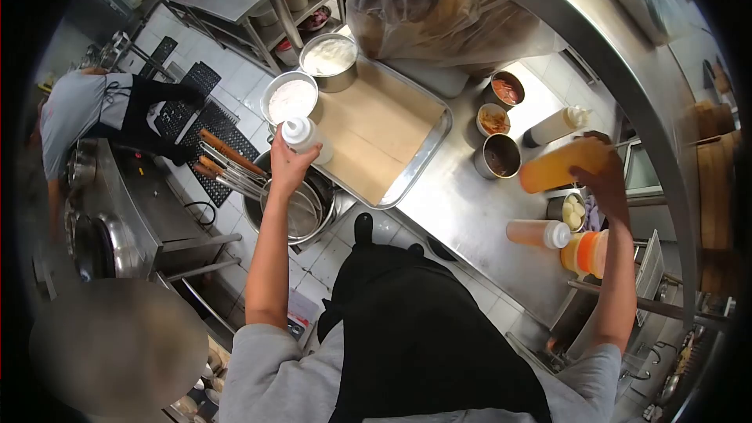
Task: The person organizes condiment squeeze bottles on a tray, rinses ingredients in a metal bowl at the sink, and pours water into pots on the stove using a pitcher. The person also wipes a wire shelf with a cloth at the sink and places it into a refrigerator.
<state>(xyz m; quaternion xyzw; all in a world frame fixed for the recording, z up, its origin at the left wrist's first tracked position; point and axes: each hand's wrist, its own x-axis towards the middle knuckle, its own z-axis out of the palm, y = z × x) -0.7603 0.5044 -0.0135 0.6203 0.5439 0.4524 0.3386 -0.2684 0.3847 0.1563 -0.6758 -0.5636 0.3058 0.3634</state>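
My left hand (291, 163) is wrapped around a translucent plastic squeeze bottle with a white cap (298, 131), thumb on one side and fingers on the other. It is over the near corner of a silver metal tray (424, 158) lined with flat brown parchment paper (384, 129), just beside a round steel bowl of white powder (315, 110). I cannot tell whether the bottle touches the tray.

My right hand (599, 172) is curled around a clear container of orange liquid (552, 169), tilted over the far side of the shiny steel tabletop (454, 211); the hand covers one end, so I can't see whether it is capped.

As far as I can judge, the grasping is done on both sides: each of my hands has its thing, and neither has let go. The parchment is already laid in the tray, and a deep steel pot of white powder (337, 83) stands at its far corner. Other things are out of my hands: a bottle of pale reddish liquid with a white cap (534, 233), which may be upright or lying, and a steel cup of dark sauce (483, 164) near the orange container.
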